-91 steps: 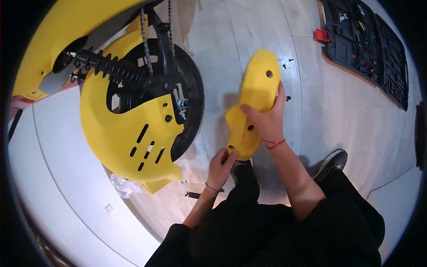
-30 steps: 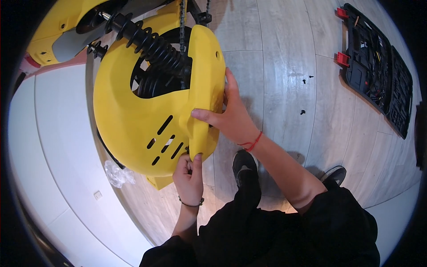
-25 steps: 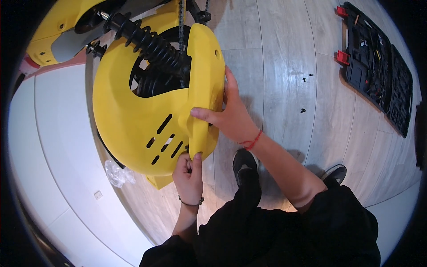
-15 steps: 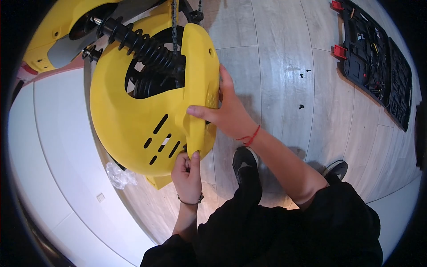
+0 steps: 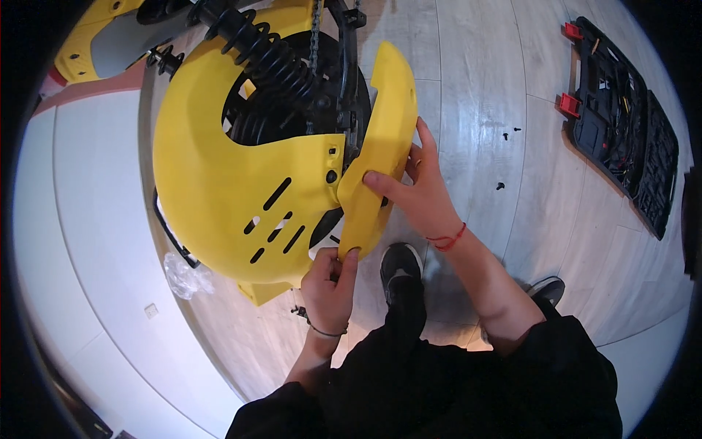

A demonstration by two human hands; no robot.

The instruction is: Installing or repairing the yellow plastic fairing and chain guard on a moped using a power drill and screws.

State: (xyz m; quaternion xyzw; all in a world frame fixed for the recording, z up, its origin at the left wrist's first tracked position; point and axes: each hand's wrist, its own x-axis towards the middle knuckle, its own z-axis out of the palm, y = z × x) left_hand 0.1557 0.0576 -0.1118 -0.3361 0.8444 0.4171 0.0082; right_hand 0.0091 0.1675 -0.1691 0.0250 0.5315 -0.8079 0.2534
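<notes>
A yellow cover [image 5: 397,99] is slanting just right of a yellow fender [image 5: 194,190]; whether they are touching, I cannot tell. The left hand [image 5: 327,294] is pinching the cover's lower end; the right hand [image 5: 425,196] is gripping its middle. A black spring [image 5: 257,48] is crossing the wheel [image 5: 326,228]. Screws [image 5: 501,186] and an open toolbox [image 5: 608,110] are lying on the floor [image 5: 475,102].

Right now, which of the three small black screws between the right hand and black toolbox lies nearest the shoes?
The lone small black screw lowest in the picture; the other two lie close together higher up.
</notes>
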